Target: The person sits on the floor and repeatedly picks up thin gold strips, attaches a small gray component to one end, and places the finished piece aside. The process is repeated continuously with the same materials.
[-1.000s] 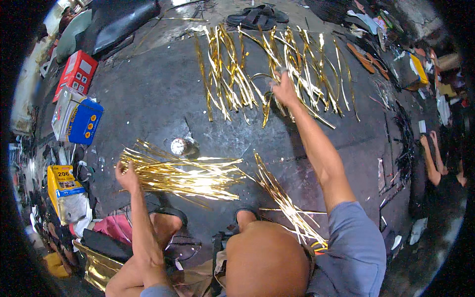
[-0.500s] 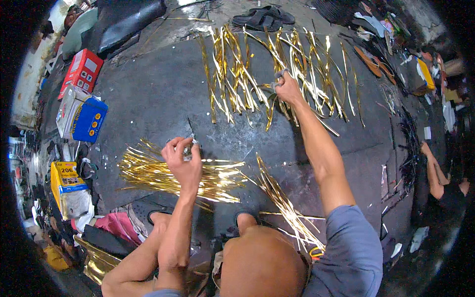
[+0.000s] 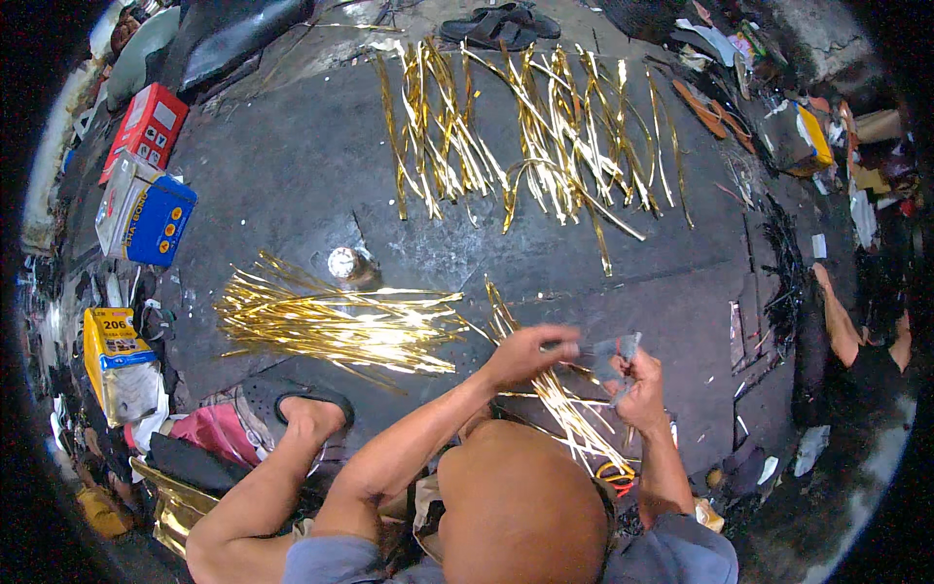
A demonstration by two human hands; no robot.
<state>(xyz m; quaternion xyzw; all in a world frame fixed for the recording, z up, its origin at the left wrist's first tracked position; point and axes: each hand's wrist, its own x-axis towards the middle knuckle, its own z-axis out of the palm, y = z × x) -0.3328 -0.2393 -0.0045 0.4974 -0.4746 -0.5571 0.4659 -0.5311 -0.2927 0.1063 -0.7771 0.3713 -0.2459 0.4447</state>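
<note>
My right hand (image 3: pixel 642 387) is closed on a small, limp grey piece (image 3: pixel 625 350), perhaps cloth. Facing it, my left hand (image 3: pixel 530 356) is blurred; its fingers curl around something dark at their tips that I cannot make out. Below both hands lies a narrow bundle of gold strips (image 3: pixel 564 414), slanting toward my body. A thicker gold bundle (image 3: pixel 341 326) lies on the left. Behind it stands a small round can (image 3: pixel 343 261) with a whitish top. Farther away, more gold strips (image 3: pixel 559 146) are spread out side by side on a dark mat (image 3: pixel 292 165).
Red (image 3: pixel 144 131), blue-and-white (image 3: pixel 156 222) and yellow (image 3: pixel 112 341) boxes stand along the left. Black sandals (image 3: pixel 501 26) lie at the far edge, brown sandals (image 3: pixel 715 115) at far right. Orange-handled scissors (image 3: pixel 615 475) are near my right arm. Another person's arm (image 3: pixel 839 316) shows at right.
My right hand has come back from the far strips to near my body with the grey piece. My left hand has left the can and moved right, close to it.
</note>
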